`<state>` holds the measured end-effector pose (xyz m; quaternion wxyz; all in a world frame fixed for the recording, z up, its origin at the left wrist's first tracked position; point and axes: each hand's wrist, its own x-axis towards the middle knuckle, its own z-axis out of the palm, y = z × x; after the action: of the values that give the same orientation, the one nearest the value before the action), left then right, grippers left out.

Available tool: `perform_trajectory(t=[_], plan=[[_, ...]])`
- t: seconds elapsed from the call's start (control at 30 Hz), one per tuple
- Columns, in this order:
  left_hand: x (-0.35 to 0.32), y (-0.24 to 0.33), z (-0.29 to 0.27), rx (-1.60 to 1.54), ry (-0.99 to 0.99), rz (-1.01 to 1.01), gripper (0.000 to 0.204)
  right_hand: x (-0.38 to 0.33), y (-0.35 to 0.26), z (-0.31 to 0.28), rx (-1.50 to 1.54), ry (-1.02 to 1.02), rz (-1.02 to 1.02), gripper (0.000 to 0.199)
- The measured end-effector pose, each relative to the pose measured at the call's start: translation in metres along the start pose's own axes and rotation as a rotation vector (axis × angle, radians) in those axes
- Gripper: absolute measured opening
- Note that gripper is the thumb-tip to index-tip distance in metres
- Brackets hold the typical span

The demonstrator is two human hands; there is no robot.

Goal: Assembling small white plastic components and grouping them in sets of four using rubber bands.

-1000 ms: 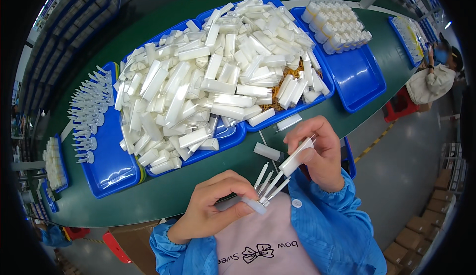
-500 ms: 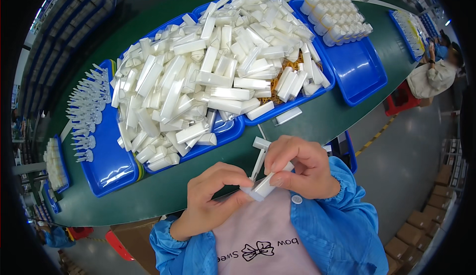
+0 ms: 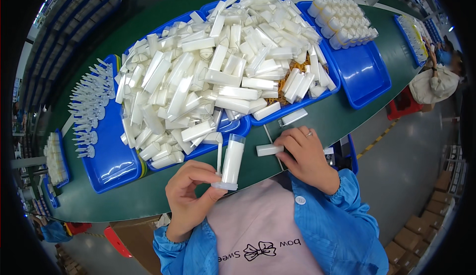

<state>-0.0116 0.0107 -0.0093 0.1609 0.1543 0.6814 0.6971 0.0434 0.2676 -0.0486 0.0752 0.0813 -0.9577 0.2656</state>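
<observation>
My left hand (image 3: 194,195) pinches the round clear plastic base (image 3: 225,186) of an upright piece. A white tube with a clear upper end (image 3: 233,161) stands on that base, and a thin white prong (image 3: 219,157) rises beside the tube. To the right, my right hand (image 3: 308,158) has its thumb and fingertips at the end of a short white tube (image 3: 267,150) lying on the green table. Another white tube in clear plastic (image 3: 293,117) lies just beyond that hand. Large blue trays ahead hold a heap of white tubes (image 3: 198,77).
On the left, a blue tray (image 3: 111,168) carries rows of clear pronged bases (image 3: 91,101). A blue tray (image 3: 369,84) at the right holds rows of white tubes (image 3: 342,21). Orange strands (image 3: 297,67) show among the heap. A person (image 3: 436,82) sits farther right.
My right hand has left the piece in my left hand and moved to the short white tube. My left hand has shifted left and turned the piece upright.
</observation>
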Motion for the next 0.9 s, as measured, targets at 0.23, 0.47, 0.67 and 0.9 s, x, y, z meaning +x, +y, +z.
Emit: perform_trajectory(t=[0.23, 0.47, 0.67, 0.9], plan=[[0.0, 0.003, 0.003, 0.175, -0.142, 0.123, 0.019, 0.003, 0.002, -0.016, 0.809, 0.241, 0.36, 0.02], [0.003, 0.012, 0.017, 0.183, -0.277, 0.188, 0.023, 0.02, 0.004, -0.011, 1.025, 0.365, 0.204, 0.035], [0.007, 0.014, 0.021, 0.236, -0.309, 0.246, 0.02, 0.026, -0.007, -0.016, 0.996, 0.185, 0.208, 0.033], [0.01, 0.018, 0.023, 0.352, -0.347, 0.327, 0.027, 0.032, -0.01, -0.022, 1.069, 0.036, 0.257, 0.029]])
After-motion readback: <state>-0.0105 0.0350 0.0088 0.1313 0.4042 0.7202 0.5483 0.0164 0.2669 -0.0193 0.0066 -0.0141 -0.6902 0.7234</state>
